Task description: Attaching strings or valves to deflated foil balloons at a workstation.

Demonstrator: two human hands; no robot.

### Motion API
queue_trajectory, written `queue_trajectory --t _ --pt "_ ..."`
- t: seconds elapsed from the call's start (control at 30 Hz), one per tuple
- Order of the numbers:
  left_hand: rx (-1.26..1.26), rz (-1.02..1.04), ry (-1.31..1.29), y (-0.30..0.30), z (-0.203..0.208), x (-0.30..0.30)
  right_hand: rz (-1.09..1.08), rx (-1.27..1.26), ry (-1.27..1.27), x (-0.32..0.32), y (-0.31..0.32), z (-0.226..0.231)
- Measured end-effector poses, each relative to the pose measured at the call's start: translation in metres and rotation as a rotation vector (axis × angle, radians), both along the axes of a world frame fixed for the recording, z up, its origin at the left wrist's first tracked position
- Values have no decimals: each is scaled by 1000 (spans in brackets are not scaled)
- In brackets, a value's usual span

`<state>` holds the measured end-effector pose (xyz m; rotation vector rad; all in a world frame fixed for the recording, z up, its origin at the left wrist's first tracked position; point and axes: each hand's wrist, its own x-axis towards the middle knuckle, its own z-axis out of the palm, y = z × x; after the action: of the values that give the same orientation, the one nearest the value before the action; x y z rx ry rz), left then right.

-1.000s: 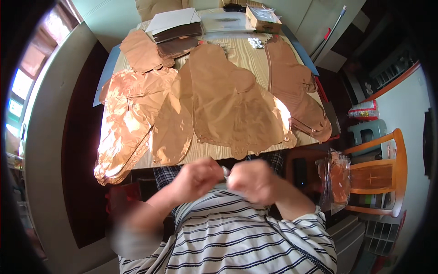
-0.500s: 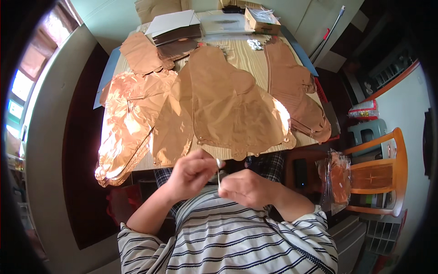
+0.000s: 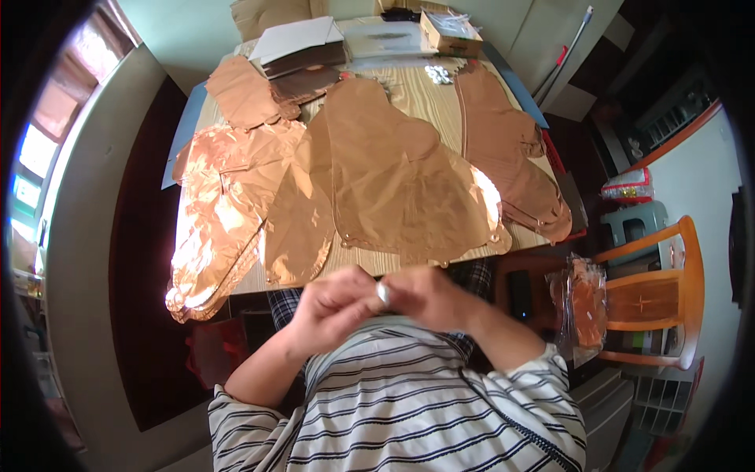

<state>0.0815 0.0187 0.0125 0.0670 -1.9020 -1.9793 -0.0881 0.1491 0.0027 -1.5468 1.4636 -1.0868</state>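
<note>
Both hands meet in front of my chest, just off the table's near edge. My left hand [image 3: 336, 305] is closed, pinching a small shiny white roll [image 3: 383, 293] between thumb and fingers; it looks like ribbon or string. My right hand [image 3: 429, 297] is curled closed against the roll's other side, blurred by motion, and what its fingertips pinch is hidden. Beyond the hands, flat copper-coloured foil balloons [image 3: 393, 173] cover much of the table. A crumpled, shinier foil balloon [image 3: 228, 189] lies on the left, and further foil pieces [image 3: 503, 149] on the right.
At the far side stand stacked white and brown boards [image 3: 299, 39], a small cardboard box [image 3: 452, 35] and a cluster of small white rolls [image 3: 438, 75]. A wooden chair [image 3: 645, 295] with a plastic-wrapped copper packet [image 3: 586, 307] stands at my right. Several foil edges overhang the table's near edge.
My right hand has risen and closed in on the left one, so the two now meet at the white roll. The pale strand that stretched between them no longer shows.
</note>
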Motion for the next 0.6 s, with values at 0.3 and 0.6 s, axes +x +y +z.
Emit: queue_trajectory --t 0.3,0.6 --pt "-40 98 -61 -5 2 3 -49 -49 71 0 0 5" --pt "160 -48 -59 -4 -3 0 -24 -70 -102 -3 -8 -8"
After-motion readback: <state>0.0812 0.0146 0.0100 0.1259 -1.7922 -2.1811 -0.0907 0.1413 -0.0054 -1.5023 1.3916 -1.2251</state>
